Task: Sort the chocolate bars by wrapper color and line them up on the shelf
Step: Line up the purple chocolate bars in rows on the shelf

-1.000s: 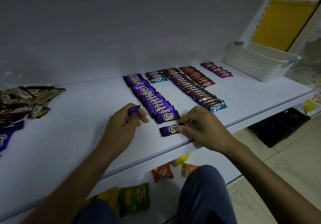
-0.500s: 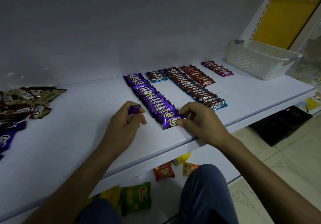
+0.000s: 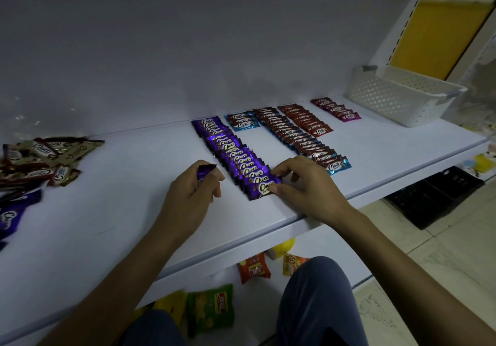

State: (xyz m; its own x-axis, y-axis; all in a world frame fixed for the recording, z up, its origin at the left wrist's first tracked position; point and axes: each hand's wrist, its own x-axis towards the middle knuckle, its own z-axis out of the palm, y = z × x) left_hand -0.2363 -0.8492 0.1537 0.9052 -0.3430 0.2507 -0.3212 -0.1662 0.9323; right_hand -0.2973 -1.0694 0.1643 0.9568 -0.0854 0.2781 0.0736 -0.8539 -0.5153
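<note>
White shelf (image 3: 107, 211) against a plain white back panel, dim light.

1. Containers: a white perforated basket (image 3: 389, 98) stands at the shelf's right end. A shelf upright covers part of it, and its contents cannot be determined.
2. Sorted rows run front to back: purple row (image 3: 233, 157), short blue row (image 3: 243, 121), long blue-edged row (image 3: 300, 139), red row (image 3: 306, 120), magenta row (image 3: 338, 110).
3. Right hand (image 3: 308, 184): thumb and fingers pinch the right end of the front purple bar (image 3: 264, 187), which lies at the near end of the purple row.
4. Left hand (image 3: 188, 198): fingers curled round a second purple bar (image 3: 204, 171), mostly hidden in the fist.
5. The unsorted pile (image 3: 40, 157) is cut off by the left frame edge.
6. Bare shelf lies between the pile and the left hand. The front bar sits near the shelf's front edge.
</note>
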